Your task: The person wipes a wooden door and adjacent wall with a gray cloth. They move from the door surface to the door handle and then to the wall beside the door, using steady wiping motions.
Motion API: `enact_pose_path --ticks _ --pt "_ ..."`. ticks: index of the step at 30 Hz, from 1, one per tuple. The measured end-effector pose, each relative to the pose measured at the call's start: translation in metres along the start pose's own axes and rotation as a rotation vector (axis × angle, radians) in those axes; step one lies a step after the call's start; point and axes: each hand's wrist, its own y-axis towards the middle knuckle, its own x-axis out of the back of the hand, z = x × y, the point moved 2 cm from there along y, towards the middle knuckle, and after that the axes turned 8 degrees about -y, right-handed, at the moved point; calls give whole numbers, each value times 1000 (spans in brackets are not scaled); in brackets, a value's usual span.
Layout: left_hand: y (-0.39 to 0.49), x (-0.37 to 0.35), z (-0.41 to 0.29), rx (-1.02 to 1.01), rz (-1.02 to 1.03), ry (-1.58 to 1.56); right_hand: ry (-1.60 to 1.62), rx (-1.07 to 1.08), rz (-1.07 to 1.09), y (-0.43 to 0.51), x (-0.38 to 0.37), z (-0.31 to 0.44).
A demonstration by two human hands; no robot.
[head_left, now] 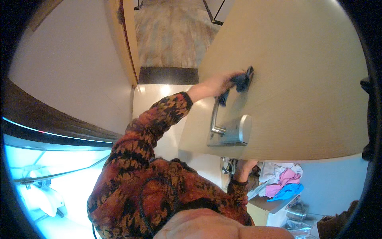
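Note:
My left hand (228,82) presses a dark blue cloth (243,80) against the face of a pale wood-look door (286,80), above a metal lever handle (214,115) fixed to a metal plate (235,131). A loose end of the cloth hangs near the handle's tip. The hand is somewhat blurred. My right hand (249,164) reaches to the far side of the door's edge; only the wrist area shows, and the fingers are hidden.
Pink, white and blue cloths (285,182) lie on a cabinet (271,206) behind the door, near a metal container (297,211). A white wall or panel (71,59) stands at left, above a brightly lit area. A dark threshold strip (168,75) crosses the floor ahead.

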Motion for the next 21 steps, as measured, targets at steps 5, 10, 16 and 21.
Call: enact_pose_path --ticks 5,10,16,21 --pt "-68 102 -51 -182 -691 -108 59 42 215 9 -31 43" --pt "-152 137 -59 -314 -765 -136 111 4 444 48 -90 102" --pt "-224 155 -28 -174 -858 -14 16 553 133 100 -137 170" --pt "-263 175 -3 -151 -971 -28 65 728 103 130 -174 214"
